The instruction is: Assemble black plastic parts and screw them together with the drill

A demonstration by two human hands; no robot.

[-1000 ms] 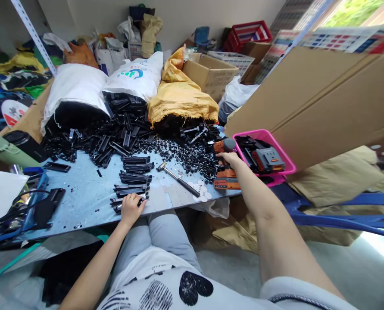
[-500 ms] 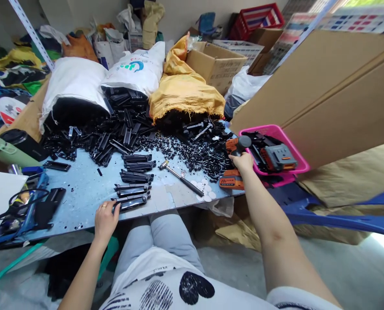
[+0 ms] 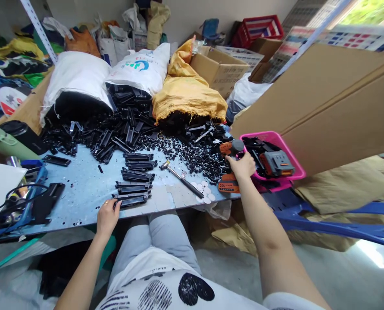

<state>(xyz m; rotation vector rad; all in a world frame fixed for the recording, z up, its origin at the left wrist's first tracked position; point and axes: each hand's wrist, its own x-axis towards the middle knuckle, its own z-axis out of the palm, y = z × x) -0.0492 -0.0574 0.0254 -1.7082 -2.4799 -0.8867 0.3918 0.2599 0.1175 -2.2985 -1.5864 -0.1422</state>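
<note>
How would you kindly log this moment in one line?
left hand: at nearest black part; right hand: at orange power tool; hammer: on table; pink basket: beside tool

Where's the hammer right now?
Head view: the hammer lies on the blue tabletop, near mid-picture, right of the row of black parts, its grip end beside the white discs near the front edge.

"20V" stood on the orange drill battery near the table's front right corner; print on a white sack and carton was illegible.
</note>
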